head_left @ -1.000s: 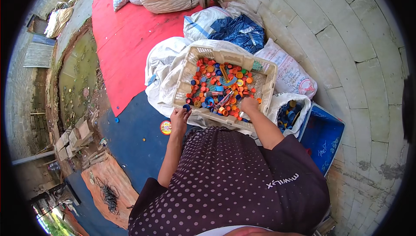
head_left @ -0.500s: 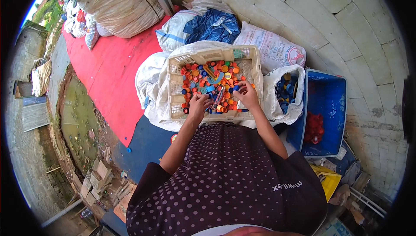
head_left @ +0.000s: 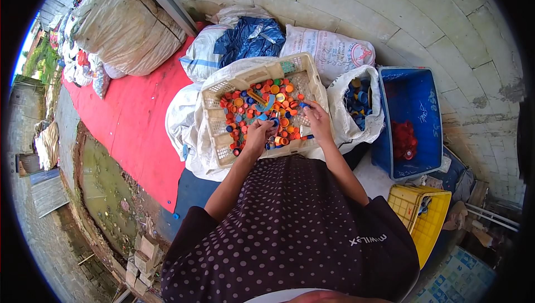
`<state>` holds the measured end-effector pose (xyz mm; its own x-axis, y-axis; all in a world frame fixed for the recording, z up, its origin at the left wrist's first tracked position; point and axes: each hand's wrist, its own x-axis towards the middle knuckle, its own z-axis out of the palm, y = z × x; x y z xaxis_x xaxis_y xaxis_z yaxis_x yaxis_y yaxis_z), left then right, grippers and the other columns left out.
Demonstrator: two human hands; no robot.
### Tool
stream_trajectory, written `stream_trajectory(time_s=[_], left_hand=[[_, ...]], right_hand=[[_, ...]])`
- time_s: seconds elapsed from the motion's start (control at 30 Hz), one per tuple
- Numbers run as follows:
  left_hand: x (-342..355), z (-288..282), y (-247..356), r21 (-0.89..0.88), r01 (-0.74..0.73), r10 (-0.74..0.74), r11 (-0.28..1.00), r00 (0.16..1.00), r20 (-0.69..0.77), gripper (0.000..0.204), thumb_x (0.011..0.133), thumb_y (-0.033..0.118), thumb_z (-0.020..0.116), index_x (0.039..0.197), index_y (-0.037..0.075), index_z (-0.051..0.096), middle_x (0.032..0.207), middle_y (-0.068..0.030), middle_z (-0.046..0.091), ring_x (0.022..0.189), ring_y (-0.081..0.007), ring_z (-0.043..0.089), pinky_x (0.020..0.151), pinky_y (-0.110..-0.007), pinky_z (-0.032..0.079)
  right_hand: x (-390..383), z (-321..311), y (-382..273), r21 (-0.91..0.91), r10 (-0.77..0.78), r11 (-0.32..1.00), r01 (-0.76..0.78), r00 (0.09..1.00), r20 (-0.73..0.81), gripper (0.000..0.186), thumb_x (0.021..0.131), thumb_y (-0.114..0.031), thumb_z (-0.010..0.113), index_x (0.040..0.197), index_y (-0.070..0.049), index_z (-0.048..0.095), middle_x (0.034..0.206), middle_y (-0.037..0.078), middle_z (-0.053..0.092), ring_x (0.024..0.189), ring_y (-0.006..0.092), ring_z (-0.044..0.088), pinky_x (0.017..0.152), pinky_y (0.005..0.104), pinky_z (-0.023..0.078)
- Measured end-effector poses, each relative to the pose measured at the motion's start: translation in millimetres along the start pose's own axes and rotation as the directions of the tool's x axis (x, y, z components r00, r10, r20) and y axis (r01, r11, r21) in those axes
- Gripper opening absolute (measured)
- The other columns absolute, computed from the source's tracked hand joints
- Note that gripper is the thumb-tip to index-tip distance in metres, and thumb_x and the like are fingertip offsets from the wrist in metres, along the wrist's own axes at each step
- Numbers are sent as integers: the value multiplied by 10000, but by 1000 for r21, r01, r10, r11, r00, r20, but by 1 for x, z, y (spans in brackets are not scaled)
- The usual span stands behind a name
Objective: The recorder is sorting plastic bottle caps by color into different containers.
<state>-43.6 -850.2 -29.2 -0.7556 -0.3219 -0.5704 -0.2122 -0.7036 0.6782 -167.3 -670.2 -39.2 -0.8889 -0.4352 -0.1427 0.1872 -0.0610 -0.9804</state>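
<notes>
A beige plastic crate (head_left: 214, 155) on white sacks holds several loose caps in orange (head_left: 274, 89), red, blue, yellow and green, with some longer plastic pieces among them. My left hand (head_left: 261, 131) is over the middle of the crate, fingers closed on a small blue cap (head_left: 275, 122). At the crate's right side, my right hand (head_left: 316, 118) pinches another small blue cap (head_left: 303, 104). Right of the crate stands an open white sack (head_left: 370, 131) containing blue and dark caps.
A blue crate (head_left: 415, 97) with red caps and a yellow crate (head_left: 432, 225) stand at right, beside a block wall (head_left: 434, 19). Filled sacks (head_left: 329, 44) lie behind. Red sheeting (head_left: 128, 136), a large bundle (head_left: 134, 30) and murky water (head_left: 103, 186) are at left.
My left hand has moved from the crate's lower left rim into its middle. My right hand has risen with a blue cap. The view has shifted, showing more of the yellow crate.
</notes>
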Motion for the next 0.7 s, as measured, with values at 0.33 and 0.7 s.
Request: stream_trajectory(time_s=[0.33, 0.7], left_hand=[[-6, 0, 0, 173, -79, 74, 982, 997, 35, 139, 901, 111, 690, 903, 11, 594, 863, -85, 685, 744, -124, 652, 687, -250, 543], [-11, -2, -2, 240, -244, 207, 940, 963, 172, 169, 889, 52, 687, 1021, -18, 609, 947, -82, 676, 837, -118, 657, 756, -252, 556]], right_hand=[[-18, 19, -30, -283, -60, 953, 108, 983, 172, 338, 830, -178, 723, 1129, -68, 611, 936, 36, 652, 820, 138, 631, 763, 306, 504], [-24, 33, -45, -634, -271, 571, 522, 849, 455, 364, 733, -203, 728, 1063, -89, 625, 1010, 94, 609, 940, 291, 615, 852, 381, 493]])
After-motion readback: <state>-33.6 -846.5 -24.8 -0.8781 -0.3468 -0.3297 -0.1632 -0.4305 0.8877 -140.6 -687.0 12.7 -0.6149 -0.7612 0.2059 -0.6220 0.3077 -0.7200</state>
